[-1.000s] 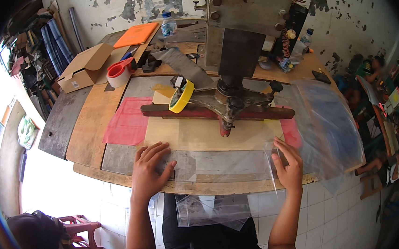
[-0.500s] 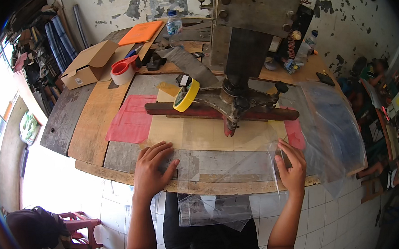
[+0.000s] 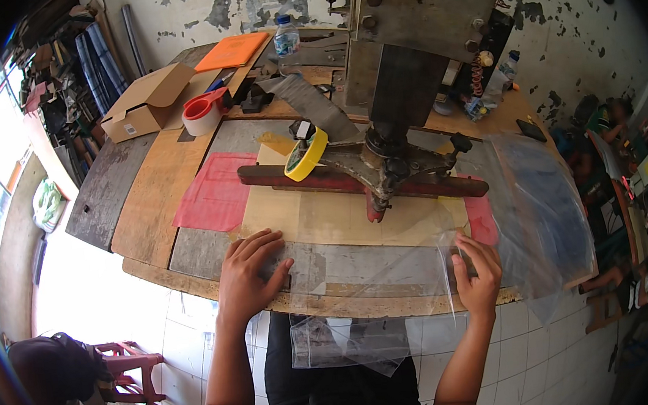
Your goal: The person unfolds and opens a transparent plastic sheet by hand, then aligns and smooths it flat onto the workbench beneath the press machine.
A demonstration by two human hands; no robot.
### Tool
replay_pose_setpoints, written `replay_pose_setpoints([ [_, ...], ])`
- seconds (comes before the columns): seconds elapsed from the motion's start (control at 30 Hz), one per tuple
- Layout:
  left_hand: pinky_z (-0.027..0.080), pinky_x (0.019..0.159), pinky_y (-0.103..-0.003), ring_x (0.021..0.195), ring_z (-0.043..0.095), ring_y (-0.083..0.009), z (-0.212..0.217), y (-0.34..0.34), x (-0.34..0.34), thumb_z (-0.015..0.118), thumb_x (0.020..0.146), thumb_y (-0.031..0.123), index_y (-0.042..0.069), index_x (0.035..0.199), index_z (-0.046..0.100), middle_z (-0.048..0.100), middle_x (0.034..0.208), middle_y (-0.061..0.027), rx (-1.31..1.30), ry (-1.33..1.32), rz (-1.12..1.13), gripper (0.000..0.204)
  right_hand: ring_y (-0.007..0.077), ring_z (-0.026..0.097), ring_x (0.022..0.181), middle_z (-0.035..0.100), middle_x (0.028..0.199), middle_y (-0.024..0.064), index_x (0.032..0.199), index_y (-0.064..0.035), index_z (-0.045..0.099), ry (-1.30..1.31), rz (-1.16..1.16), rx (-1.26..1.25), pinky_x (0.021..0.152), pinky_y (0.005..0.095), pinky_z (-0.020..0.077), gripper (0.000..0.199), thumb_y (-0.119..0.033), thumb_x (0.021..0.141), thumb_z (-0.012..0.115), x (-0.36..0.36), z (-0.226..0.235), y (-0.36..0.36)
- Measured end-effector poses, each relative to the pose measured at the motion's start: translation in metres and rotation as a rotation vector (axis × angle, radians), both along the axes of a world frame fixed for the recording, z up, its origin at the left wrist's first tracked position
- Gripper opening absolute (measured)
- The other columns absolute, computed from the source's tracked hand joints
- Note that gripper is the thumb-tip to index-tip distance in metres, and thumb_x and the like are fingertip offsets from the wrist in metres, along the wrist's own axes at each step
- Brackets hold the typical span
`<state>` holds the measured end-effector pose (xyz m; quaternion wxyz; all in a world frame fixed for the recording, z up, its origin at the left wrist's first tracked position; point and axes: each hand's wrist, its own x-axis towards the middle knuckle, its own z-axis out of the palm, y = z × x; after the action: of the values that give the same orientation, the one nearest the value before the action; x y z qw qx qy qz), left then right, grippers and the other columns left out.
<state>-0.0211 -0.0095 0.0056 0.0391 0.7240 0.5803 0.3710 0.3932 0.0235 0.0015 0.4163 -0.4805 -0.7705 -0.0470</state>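
Where the front edge of the worn wooden workbench point(image 3: 150, 216) curves toward the person, a clear, flimsy plastic bag point(image 3: 375, 274) lies flat across the grey board at the bench's edge, its lower end hanging over the edge in front of the person's dark clothing. The left hand point(image 3: 250, 277) lies palm down on the bag's left part, fingers spread wide and flat, gripping nothing. The right hand point(image 3: 478, 274) rests at the bag's right edge with the fingers curled in on the film, seemingly pinching it. Just beyond the bag lies a tan cardboard sheet point(image 3: 325, 214), and over it stands the heavy grey metal press machine point(image 3: 419, 58), whose long dark red bar point(image 3: 353, 183) runs across the sheet. A yellow roll of tape point(image 3: 305, 154) leans on the bar's left part. A pink plastic sheet point(image 3: 213, 196) lies left of the cardboard, and a loose stack of clear plastic bags point(image 3: 541, 201) lies to the right. Farther back sit a red and white tape roll point(image 3: 203, 113), an open brown cardboard box point(image 3: 145, 102), an orange folder point(image 3: 234, 49) and a clear water bottle point(image 3: 286, 34).
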Motion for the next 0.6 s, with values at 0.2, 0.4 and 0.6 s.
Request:
replay_pose_setpoints([
  [0.2,0.048,0.111,-0.048,0.130,0.067,-0.0325,-0.0006,0.0014,-0.0002,0.079,0.091,0.024,0.004,0.113,0.077,0.076,0.129,-0.0127,-0.010,-0.007,-0.001,0.030,0.0345,0.075,0.103,0.079,0.116,0.0142,0.110,0.0015,0.075,0.003,-0.001,0.014,0.093,0.0433,0.0536,0.022,-0.008,0.090,0.077,-0.0008,-0.0014,0.0012],
  [0.4,0.048,0.111,-0.048,0.131,0.067,-0.0323,0.0000,0.0009,0.0002,0.079,0.090,0.023,0.004,0.113,0.077,0.076,0.130,-0.0125,-0.013,-0.007,0.003,0.030,0.0345,0.074,0.103,0.080,0.113,0.0146,0.108,0.0017,0.076,0.019,-0.011,-0.010,0.095,0.0425,0.0547,0.018,-0.010,0.095,0.073,-0.0018,-0.0009,-0.0008],
  [0.6,0.049,0.111,-0.048,0.130,0.067,-0.0322,-0.0003,0.0008,0.0001,0.079,0.090,0.022,0.004,0.113,0.077,0.076,0.130,-0.0123,-0.012,-0.008,0.000,0.030,0.0343,0.074,0.102,0.080,0.112,0.0142,0.107,0.0011,0.076,0.023,-0.010,-0.016,0.094,0.0425,0.0547,0.017,-0.009,0.094,0.074,-0.0014,-0.0006,-0.0012],
])
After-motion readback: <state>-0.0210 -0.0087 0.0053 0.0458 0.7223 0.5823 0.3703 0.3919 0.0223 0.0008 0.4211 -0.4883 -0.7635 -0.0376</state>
